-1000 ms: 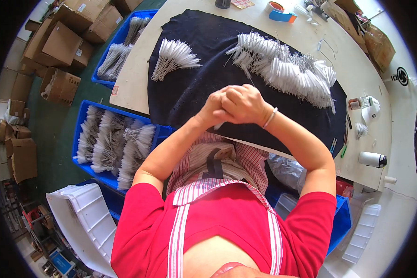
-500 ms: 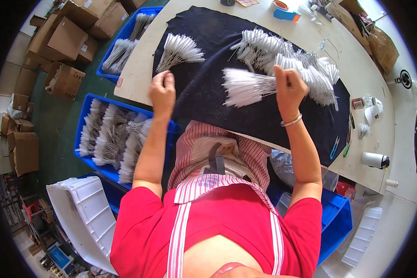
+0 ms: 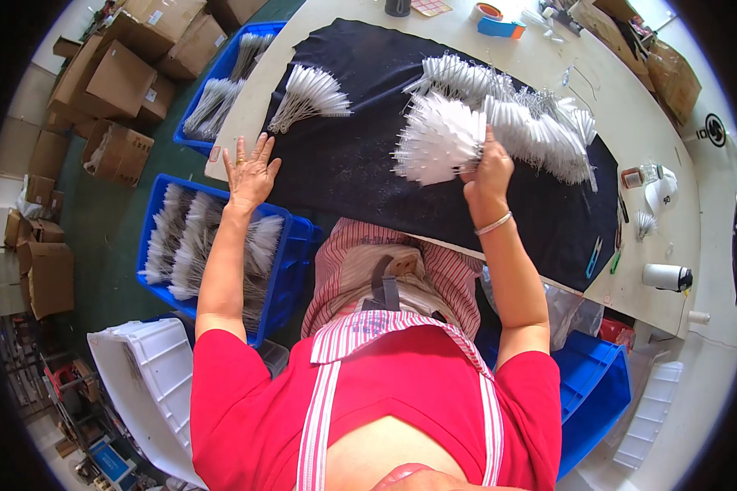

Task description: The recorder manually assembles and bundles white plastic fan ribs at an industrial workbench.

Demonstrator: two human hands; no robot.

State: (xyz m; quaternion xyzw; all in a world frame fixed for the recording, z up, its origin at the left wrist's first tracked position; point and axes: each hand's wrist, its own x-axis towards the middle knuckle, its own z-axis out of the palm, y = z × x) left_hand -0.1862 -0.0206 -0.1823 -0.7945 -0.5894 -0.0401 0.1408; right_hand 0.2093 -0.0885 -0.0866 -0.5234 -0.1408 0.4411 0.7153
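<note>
My right hand (image 3: 490,169) grips a fanned bundle of thin white plastic sticks (image 3: 437,139) above a black cloth (image 3: 360,172) that covers the table. A long heap of the same white sticks (image 3: 540,123) lies behind and to the right of that hand. My left hand (image 3: 250,173) is flat with fingers spread at the cloth's left edge, holding nothing. A smaller fan of white sticks (image 3: 309,94) lies on the cloth beyond it.
A blue crate of white stick bundles (image 3: 201,254) stands by my left side, another blue crate (image 3: 221,82) farther back. Cardboard boxes (image 3: 115,82) are stacked at the left. A white crate (image 3: 151,385), a tape roll (image 3: 489,12) and a white cylinder (image 3: 666,277) are around.
My hands, joined together a second ago, have parted. The right hand has carried its stick bundle up toward the heap, and the left has moved out to the cloth's left edge and opened flat.
</note>
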